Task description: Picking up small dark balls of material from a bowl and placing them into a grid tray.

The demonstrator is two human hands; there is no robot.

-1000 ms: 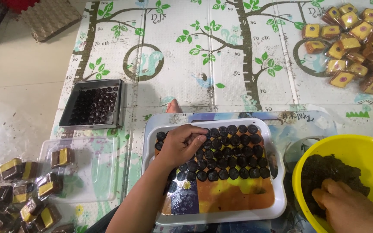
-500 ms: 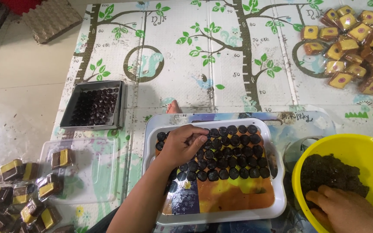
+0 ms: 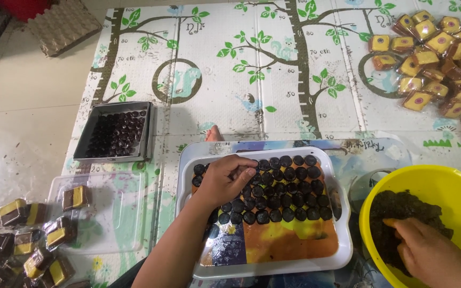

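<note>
white tray [image 3: 342, 250]: smooth, glossy plastic, with a colourful printed picture on its base.
dark balls [image 3: 278, 186]: matt, near-black, slightly grainy lumps, packed in rows.
yellow bowl [image 3: 444, 184]: shiny, smooth plastic.
dark paste [image 3: 401, 210]: rough, crumbly, matt mass inside the bowl.
play mat [image 3: 252, 69]: soft-looking foam with a fine embossed texture, printed with trees, dull sheen, speckled with dark crumbs.
square tin [image 3: 114, 133]: thin grey metal, dull finish.
clear lid [image 3: 121, 213]: transparent thin plastic, glossy.
wrapped cakes [image 3: 438, 64]: glossy clear film over brown and yellow blocks.
floor [image 3: 17, 122]: pale smooth tiles, faintly shiny, smudged.
egg carton [image 3: 62, 24]: rough moulded grey pulp.
</note>
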